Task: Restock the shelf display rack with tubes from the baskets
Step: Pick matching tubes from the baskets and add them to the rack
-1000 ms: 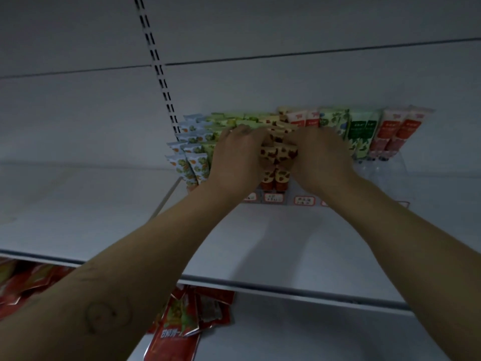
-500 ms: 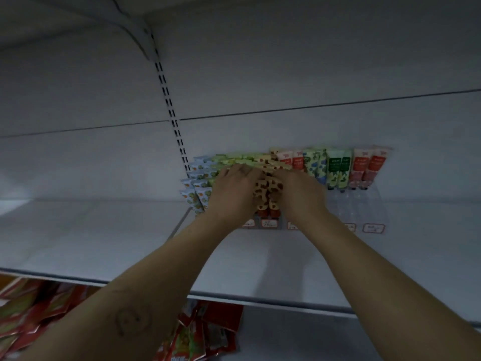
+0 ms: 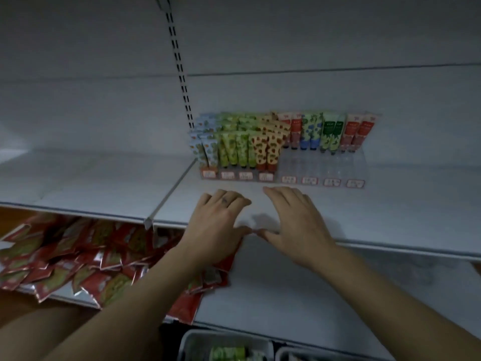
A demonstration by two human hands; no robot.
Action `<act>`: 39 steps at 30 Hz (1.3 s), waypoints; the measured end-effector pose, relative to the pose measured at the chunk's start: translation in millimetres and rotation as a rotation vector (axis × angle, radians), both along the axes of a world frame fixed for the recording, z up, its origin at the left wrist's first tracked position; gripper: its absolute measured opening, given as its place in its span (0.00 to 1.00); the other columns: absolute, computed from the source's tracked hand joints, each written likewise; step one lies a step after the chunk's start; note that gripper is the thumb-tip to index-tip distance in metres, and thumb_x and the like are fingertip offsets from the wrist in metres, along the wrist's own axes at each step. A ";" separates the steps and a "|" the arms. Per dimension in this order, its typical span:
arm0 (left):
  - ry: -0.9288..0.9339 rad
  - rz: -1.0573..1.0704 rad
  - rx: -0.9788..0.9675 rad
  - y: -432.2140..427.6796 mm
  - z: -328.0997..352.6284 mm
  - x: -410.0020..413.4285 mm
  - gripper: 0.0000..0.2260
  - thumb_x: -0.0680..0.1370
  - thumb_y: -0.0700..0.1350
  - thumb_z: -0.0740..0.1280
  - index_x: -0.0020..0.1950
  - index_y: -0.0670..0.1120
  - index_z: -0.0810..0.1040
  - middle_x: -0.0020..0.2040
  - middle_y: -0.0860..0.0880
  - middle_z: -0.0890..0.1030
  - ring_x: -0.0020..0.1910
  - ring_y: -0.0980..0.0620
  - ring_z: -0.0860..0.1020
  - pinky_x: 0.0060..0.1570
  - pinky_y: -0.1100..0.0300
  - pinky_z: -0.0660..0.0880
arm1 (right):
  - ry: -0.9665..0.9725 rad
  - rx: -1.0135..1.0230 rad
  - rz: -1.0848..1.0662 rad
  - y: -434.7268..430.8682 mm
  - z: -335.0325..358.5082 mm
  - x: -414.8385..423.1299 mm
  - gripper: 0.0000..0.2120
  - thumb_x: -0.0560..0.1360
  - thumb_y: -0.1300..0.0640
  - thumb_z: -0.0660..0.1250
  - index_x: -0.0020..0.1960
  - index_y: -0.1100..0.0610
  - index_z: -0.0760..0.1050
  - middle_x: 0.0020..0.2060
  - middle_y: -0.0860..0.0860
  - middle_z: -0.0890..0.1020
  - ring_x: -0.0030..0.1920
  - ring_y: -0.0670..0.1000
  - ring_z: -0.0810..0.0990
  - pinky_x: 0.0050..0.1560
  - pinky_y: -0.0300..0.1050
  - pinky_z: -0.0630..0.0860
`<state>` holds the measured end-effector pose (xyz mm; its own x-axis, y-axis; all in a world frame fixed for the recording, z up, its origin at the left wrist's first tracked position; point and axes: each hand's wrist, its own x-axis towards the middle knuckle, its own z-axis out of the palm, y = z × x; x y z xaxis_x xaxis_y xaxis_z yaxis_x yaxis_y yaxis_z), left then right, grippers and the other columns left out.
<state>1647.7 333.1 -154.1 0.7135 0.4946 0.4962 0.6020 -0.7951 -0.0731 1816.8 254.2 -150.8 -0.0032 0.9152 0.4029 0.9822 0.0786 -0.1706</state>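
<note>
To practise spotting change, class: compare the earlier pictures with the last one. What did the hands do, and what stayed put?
Both hands came off the orange-spotted tubes and drew back toward the person: the left hand and right hand are now empty above the shelf. The tubes stayed standing in the rack.

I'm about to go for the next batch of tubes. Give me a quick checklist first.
1. Left hand free: ok, holds nothing.
2. Right hand free: ok, fingers relaxed, empty.
3. Clear plastic display rack, left lanes filled to the front: ok, yellow spotted tubes reach it.
4. Rack's right lanes filled: not ok, only a back row, red tubes among them; front slots bare.
5. White plastic basket stocked: ok, green tubes inside.
6. Second white basket contents: cannot tell, cut off by the frame.
</note>
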 end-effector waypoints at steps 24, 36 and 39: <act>0.607 0.270 -0.970 -73.8 -256.5 -82.4 0.24 0.74 0.54 0.68 0.68 0.49 0.70 0.63 0.47 0.76 0.64 0.46 0.72 0.61 0.53 0.69 | -0.031 -1.105 0.065 -77.0 -239.8 -77.8 0.15 0.75 0.57 0.65 0.60 0.58 0.72 0.55 0.58 0.77 0.50 0.58 0.78 0.49 0.53 0.79; 0.621 0.382 -1.128 -46.2 -336.6 -83.1 0.26 0.77 0.46 0.62 0.74 0.45 0.60 0.72 0.42 0.65 0.69 0.41 0.66 0.64 0.46 0.67 | -0.038 -1.137 0.145 -42.1 -315.9 -103.1 0.23 0.75 0.62 0.62 0.70 0.58 0.67 0.67 0.59 0.69 0.67 0.59 0.66 0.70 0.57 0.61; 0.595 0.388 -1.103 -46.4 -352.7 -79.0 0.29 0.75 0.44 0.62 0.75 0.46 0.58 0.74 0.44 0.62 0.71 0.42 0.63 0.68 0.46 0.61 | -0.040 -1.155 0.133 -35.6 -330.4 -108.0 0.26 0.76 0.60 0.63 0.72 0.59 0.63 0.74 0.60 0.59 0.74 0.60 0.57 0.75 0.58 0.52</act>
